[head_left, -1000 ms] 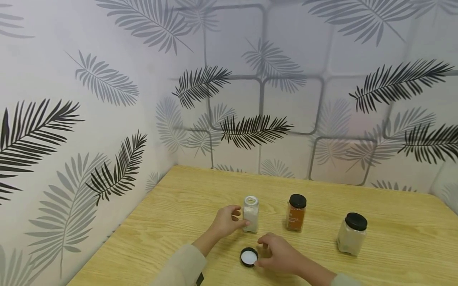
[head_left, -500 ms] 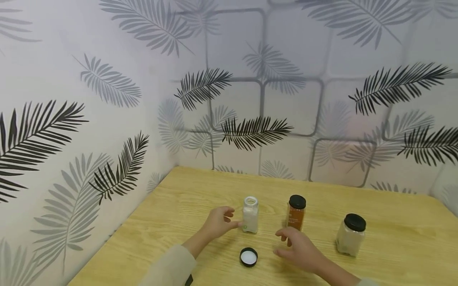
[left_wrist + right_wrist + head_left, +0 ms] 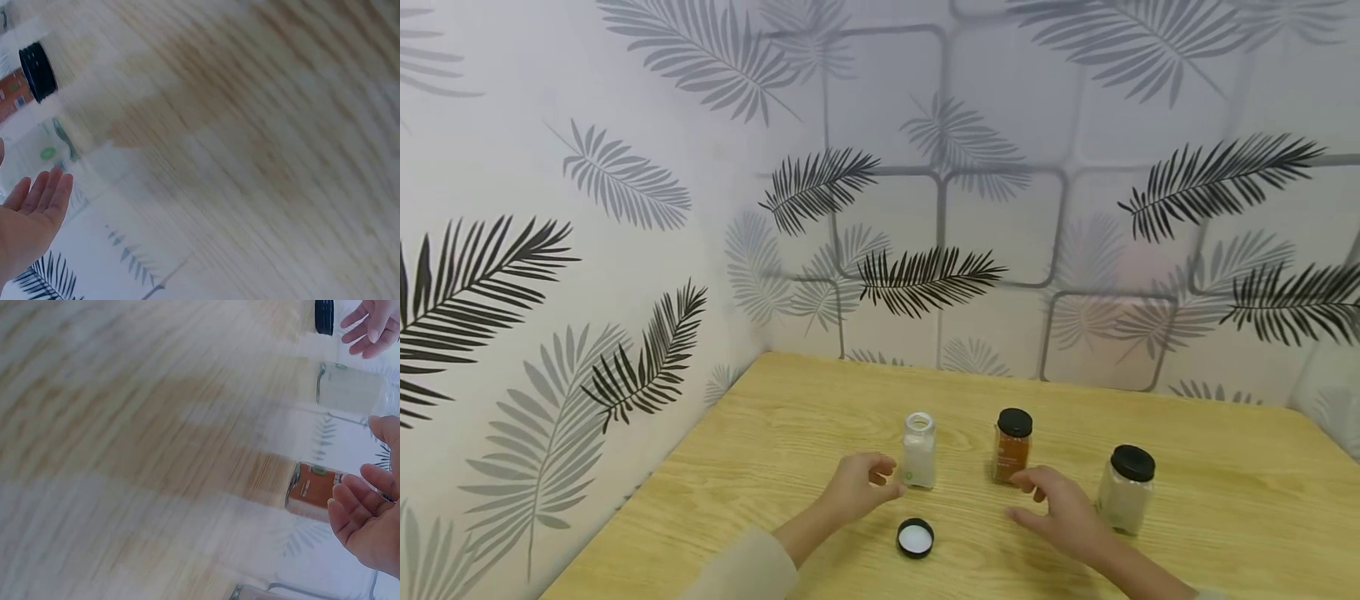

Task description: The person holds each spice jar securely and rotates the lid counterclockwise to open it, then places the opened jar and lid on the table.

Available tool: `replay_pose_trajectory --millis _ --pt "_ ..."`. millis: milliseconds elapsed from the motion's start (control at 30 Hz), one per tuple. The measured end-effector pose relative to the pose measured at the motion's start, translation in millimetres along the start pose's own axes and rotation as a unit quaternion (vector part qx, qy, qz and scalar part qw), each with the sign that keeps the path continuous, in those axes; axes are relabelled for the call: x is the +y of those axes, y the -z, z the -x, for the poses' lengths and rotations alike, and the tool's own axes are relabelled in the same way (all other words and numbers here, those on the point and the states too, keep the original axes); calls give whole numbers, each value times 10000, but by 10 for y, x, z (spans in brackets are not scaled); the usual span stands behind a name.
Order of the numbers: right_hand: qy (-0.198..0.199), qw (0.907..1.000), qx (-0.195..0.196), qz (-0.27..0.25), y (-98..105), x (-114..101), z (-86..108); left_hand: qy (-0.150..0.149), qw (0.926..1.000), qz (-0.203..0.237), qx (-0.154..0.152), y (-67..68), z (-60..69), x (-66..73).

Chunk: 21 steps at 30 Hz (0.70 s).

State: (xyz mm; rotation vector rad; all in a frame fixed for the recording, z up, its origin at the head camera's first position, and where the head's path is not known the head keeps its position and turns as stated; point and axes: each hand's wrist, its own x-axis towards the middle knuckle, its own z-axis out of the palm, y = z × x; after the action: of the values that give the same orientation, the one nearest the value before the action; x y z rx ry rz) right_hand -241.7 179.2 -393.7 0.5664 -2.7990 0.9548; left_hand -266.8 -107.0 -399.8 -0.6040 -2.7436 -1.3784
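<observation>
An uncapped glass jar (image 3: 919, 457) of pale contents stands upright in the head view. Just left of it is the left hand (image 3: 859, 489), fingers loosely bent around nothing. A black lid (image 3: 915, 538) with a white inside lies in front of the jar. The right hand (image 3: 1060, 510), thumb and fingers apart, is in front of a capped jar of orange-red contents (image 3: 1012, 450); whether it touches that jar I cannot tell. In the right wrist view the right hand's fingers (image 3: 357, 509) overlap the orange-red jar (image 3: 312, 490). The left wrist view shows the left hand (image 3: 34, 215) by the pale jar (image 3: 37, 156).
A wider jar (image 3: 1125, 492) with a black lid and pale contents stands on the right, partly behind the right hand's wrist. The wooden table (image 3: 737, 433) meets a wall (image 3: 880, 333) with a leaf pattern at its back and left.
The left hand has come away from the uncapped jar to its left. The right hand has moved from beside the loose lid rightward, in front of the orange-red jar. The lid stays on the table.
</observation>
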Motion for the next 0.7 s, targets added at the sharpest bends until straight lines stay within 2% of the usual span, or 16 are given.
replay_pose_trajectory --millis 233,533,700 --pt "-267 9996 54 71 61 66 28 -148 9989 206 -401 -165 28 109" --pt "41 9972 631 399 161 95 59 -188 9966 482 -649 -391 -13 316" --pt "73 9962 766 407 207 105 53 -163 9962 527 -668 -519 -79 428"
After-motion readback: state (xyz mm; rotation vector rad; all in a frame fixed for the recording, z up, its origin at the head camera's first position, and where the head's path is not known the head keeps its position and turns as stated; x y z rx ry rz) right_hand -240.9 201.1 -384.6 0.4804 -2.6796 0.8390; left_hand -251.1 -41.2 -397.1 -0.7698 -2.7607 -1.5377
